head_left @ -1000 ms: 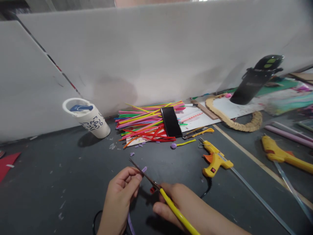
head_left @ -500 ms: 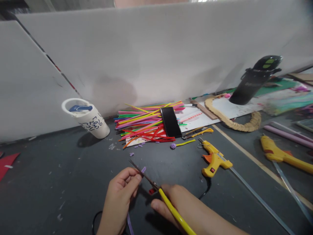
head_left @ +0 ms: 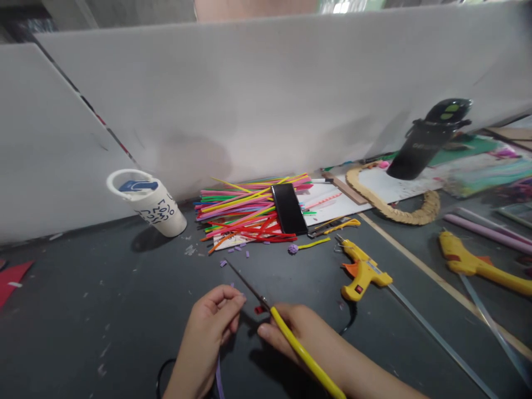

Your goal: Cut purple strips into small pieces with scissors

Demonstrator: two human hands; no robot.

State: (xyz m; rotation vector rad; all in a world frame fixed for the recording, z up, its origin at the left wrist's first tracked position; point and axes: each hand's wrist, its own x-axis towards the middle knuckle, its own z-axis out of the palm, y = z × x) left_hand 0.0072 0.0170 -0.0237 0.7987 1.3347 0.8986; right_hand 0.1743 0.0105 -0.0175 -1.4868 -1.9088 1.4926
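Observation:
My left hand [head_left: 208, 330] pinches a thin purple foam strip [head_left: 218, 382] that hangs down below the fingers. My right hand [head_left: 303, 338] grips yellow-handled scissors [head_left: 286, 341]; their thin dark blades [head_left: 245, 282] point up and to the left, just past my left fingertips. Small purple offcuts [head_left: 235, 252] lie on the dark table beyond the blade tips. Both hands are low in the middle of the view, close together.
A heap of coloured foam strips [head_left: 245, 213] with a black phone [head_left: 288, 208] on it lies ahead. A white cup [head_left: 149, 202] stands to the left. Two yellow glue guns [head_left: 361, 269] [head_left: 474, 263] lie to the right, near a black bottle [head_left: 428, 141]. White boards wall off the back.
The purple strip's end between the blades is gone from view. The blades have swung slightly away from my left fingers, and the view has shifted a little.

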